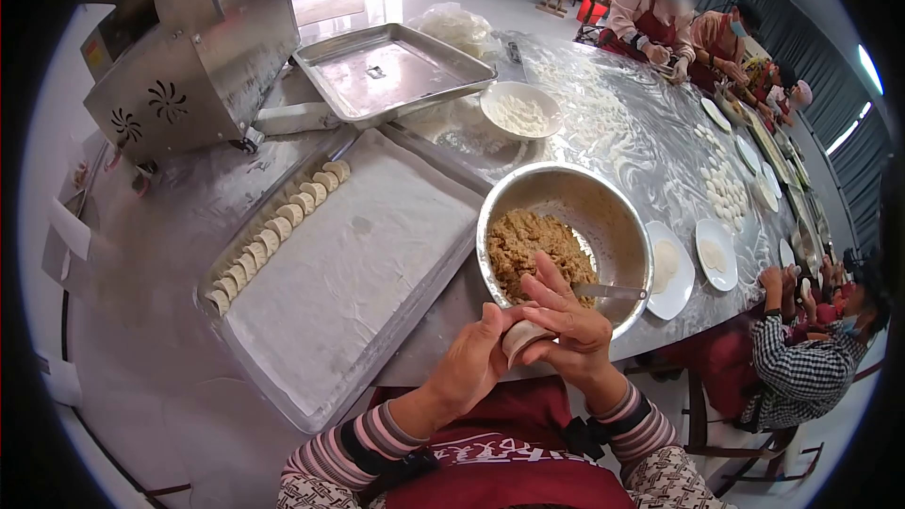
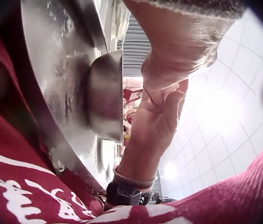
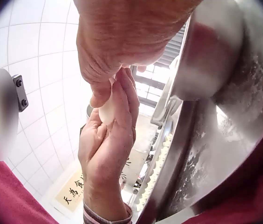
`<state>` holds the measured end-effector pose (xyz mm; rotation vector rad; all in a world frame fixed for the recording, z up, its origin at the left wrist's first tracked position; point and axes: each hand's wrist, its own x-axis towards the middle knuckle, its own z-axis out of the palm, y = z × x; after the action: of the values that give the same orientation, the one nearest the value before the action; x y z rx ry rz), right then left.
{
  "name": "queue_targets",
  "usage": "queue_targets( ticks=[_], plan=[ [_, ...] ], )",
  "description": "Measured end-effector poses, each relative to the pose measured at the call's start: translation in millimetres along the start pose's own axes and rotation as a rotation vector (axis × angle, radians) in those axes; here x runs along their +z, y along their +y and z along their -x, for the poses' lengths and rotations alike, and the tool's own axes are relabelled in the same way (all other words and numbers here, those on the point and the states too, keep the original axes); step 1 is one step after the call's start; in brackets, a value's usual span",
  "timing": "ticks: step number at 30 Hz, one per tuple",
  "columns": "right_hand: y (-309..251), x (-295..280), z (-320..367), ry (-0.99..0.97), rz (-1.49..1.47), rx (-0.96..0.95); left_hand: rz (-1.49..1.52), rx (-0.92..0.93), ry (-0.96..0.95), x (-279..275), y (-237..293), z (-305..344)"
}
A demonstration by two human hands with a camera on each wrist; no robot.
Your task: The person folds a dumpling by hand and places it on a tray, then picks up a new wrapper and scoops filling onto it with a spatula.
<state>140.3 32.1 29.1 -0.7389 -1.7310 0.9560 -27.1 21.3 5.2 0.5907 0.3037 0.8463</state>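
In front of the apron, my left hand [image 1: 464, 363] and right hand [image 1: 571, 328] meet around one dumpling [image 1: 524, 339]. Its pale folded wrapper [image 3: 107, 111] shows between the hands in the right wrist view. The left hand cups it with the thumb raised beside it, while the right fingers and thumb pinch its edge. Just beyond the hands stands a steel bowl [image 1: 617, 217] of brown minced filling [image 1: 533, 250], with a metal spoon handle [image 1: 613, 291] sticking out to the right. In the left wrist view, the hands hide the dumpling.
To the left lies a cloth-lined tray [image 1: 368, 254] with a row of finished dumplings [image 1: 269, 242] along its far-left side. Behind are a bowl of flour [image 1: 520, 111], a metal tray [image 1: 396, 71] and a steel machine [image 1: 193, 66]. White plates [image 1: 671, 273] stand right; several people work along the table.
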Motion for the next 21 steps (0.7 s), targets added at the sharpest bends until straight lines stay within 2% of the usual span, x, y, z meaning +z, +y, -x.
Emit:
queue_targets(
  ticks=[7, 11, 13, 16, 21],
  plan=[
    [16, -3, 5, -0.004, 0.01, -0.165, -0.027, 0.079, 0.06, 9, -7, 0],
    [16, 6, 6, 0.055, 0.031, -0.167, -0.056, 0.129, 0.108, 16, -7, 0],
    [5, 10, 2, 0.169, -0.039, -0.054, -0.034, 0.144, 0.128, 19, -6, -1],
    [7, 7, 4, 0.224, -0.055, -0.073, -0.009, 0.163, 0.139, 20, -9, -2],
    [17, 7, 10, 0.196, 0.006, -0.147, -0.047, 0.243, 0.125, 20, -14, -1]
  ],
)
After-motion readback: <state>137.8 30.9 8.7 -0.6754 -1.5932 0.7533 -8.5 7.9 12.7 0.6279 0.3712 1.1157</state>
